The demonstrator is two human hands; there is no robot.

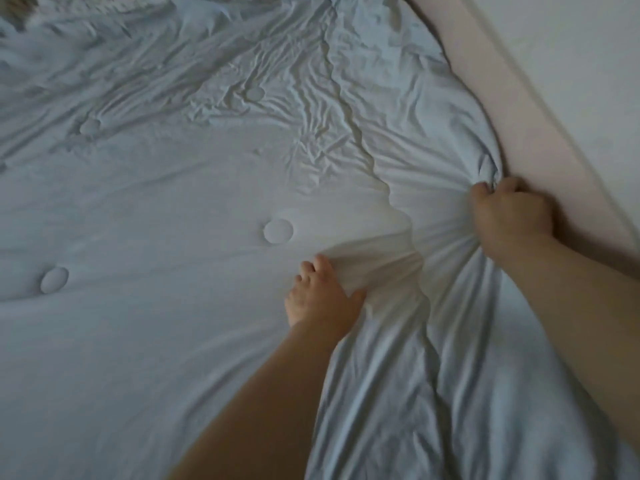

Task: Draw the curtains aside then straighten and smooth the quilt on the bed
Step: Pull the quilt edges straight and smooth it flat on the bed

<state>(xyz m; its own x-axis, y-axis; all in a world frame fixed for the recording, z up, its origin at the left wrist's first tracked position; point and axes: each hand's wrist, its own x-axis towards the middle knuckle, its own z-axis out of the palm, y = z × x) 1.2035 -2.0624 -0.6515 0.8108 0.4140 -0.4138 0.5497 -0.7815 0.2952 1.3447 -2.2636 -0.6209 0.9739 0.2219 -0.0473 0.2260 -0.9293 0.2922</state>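
A pale blue-white quilt (433,150) lies crumpled over the right half of the bed, its wavy edge running from the top centre down to my hands. My left hand (320,294) grips a bunched fold of the quilt's edge near the middle of the frame. Against the headboard, my right hand (509,216) clutches a gathered wad of the quilt, and creases fan out from that fist. The curtains are out of view.
A tufted mattress sheet (138,220) with round button dimples fills the left side. A pinkish padded headboard (540,133) runs diagonally down the right, with a white wall (571,46) behind it. Something fuzzy lies at the top left corner.
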